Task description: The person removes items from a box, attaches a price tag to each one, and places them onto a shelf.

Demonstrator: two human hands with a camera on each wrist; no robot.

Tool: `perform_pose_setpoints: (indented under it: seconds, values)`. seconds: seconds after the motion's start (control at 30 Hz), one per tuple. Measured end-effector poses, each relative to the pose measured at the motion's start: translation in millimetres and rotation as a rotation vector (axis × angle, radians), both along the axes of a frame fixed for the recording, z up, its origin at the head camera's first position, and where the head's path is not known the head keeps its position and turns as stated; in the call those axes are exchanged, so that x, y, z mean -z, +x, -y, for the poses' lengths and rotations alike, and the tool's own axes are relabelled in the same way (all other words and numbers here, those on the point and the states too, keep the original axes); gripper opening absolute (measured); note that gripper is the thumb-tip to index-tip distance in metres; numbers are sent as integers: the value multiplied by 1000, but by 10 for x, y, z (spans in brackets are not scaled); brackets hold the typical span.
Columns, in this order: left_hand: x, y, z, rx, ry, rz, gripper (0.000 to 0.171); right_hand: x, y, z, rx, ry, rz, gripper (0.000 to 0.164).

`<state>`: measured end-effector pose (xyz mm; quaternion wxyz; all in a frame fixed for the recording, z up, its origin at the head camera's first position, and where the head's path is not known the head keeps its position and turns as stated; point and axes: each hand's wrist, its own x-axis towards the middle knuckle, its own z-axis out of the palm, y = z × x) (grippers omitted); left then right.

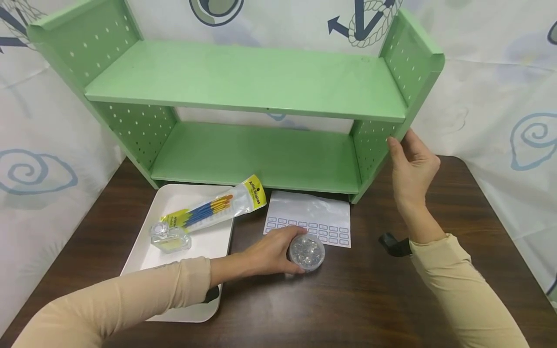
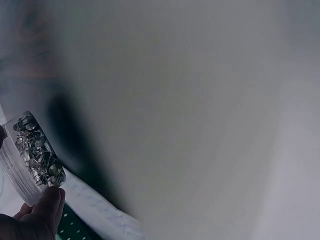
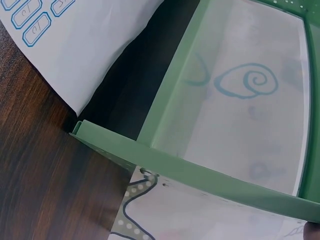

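The left arm stretches from the near left over the tray (image 1: pixel 213 243), and the left hand (image 1: pixel 270 251) grasps one round clear container (image 1: pixel 307 252) between thumb and fingers. This container is above the middle of the table (image 1: pixel 339 299), just beside the near edge of the label sheet (image 1: pixel 311 208); I cannot tell whether it touches the table. Inside are many small shiny metal pieces, too many to count.

The right arm reaches up from the near right. The right hand (image 1: pixel 413 171) grips the front edge of the right side panel (image 1: pixel 409 63), with the thumb in front and the fingers behind.

There is one green shelf unit (image 1: pixel 243 72), with two boards and two side panels, standing toward the table's far edge. One tray lies at the table's left edge. It carries one glass bottle (image 1: pixel 170 240) near its left edge and one packet of brushes (image 1: pixel 213 207), which crosses its right edge near the far right corner. I see one label sheet, before the lower board.
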<state>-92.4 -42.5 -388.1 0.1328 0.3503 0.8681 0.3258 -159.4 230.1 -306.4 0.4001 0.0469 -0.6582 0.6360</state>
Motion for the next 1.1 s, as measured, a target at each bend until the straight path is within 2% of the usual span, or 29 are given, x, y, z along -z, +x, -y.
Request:
perform_pose_setpoints:
  seconds: [0.17, 0.37, 0.6, 0.73, 0.97, 1.1]
  values:
    - [-143, -1, 28, -8, 41, -6, 74, 4, -16, 4, -21, -6, -38, 34]
    - [-355, -11, 85, -52, 106, 19, 76, -2, -39, 0, -25, -23, -29, 35]
    - [-622, -46, 185, -75, 231, -5, 74, 5, -14, -5, -25, -24, -27, 33]
    - [-813, -78, 232, -103, 298, 1, 75, 3, -4, -6, -14, -14, -18, 33]
    - [-1197, -172, 373, -160, 357, -36, 76, 2, -2, -6, 3, 5, -5, 33]
    - [-1447, -242, 476, -218, 378, -18, 78, 5, 0, -8, 13, 10, -5, 32]
